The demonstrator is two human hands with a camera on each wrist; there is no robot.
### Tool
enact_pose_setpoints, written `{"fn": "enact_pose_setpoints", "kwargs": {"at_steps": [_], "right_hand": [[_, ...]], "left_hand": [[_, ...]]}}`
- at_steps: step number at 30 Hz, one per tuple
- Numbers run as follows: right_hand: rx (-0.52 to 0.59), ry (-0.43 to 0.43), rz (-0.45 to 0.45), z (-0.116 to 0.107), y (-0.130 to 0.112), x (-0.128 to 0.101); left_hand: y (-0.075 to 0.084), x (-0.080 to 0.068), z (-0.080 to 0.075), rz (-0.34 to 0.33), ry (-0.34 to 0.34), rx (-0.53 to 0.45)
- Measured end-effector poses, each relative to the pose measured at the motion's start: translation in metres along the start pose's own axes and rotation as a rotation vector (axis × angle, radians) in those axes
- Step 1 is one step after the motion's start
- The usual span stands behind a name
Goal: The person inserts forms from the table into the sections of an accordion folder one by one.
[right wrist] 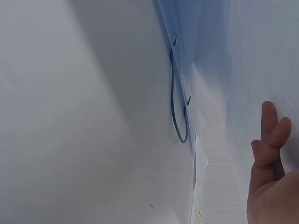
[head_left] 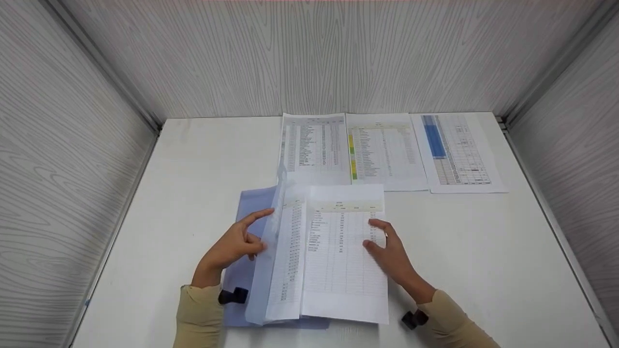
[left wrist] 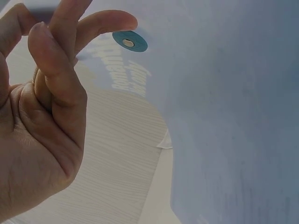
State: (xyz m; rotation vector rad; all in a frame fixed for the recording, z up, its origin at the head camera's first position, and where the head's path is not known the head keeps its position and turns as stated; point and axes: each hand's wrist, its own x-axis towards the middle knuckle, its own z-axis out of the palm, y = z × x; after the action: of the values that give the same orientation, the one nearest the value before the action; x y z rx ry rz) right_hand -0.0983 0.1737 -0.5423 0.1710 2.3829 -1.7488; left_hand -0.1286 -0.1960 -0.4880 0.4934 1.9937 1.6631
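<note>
On the white surface (head_left: 483,251), a pale blue folder (head_left: 251,203) lies under thin, floppy printed sheets (head_left: 338,251); best held by their edges. The left hand (head_left: 234,246) seems to pinch the clear flap (head_left: 273,227); the right hand (head_left: 394,253) rests flat, fingers relaxed.

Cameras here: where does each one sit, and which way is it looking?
Head: worn high, looking down at the table, printed sheets, both hands and sleeves.
Left wrist: beside the left hand, facing its curled fingers and the blue folder.
Right wrist: beside the right hand, facing pale paper.
Shared: all views show the blue folder.
</note>
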Motion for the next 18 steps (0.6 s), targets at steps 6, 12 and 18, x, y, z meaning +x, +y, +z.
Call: {"fn": "enact_pose_setpoints", "kwargs": {"at_steps": [6, 12, 18], "right_hand": [[-0.025, -0.008, 0.018, 0.0001, 0.0003, -0.0064], [-0.006, -0.02, -0.001, 0.0023, -0.0002, -0.0072], [0.002, -0.025, -0.041, 0.0097, -0.0014, -0.0034]], "left_hand": [[-0.0014, 0.0005, -0.0011, 0.015, -0.009, 0.005], [-0.001, -0.0002, -0.0012, 0.015, -0.005, 0.022], [-0.0003, -0.0001, -0.0012, 0.017, -0.006, 0.03]]}}
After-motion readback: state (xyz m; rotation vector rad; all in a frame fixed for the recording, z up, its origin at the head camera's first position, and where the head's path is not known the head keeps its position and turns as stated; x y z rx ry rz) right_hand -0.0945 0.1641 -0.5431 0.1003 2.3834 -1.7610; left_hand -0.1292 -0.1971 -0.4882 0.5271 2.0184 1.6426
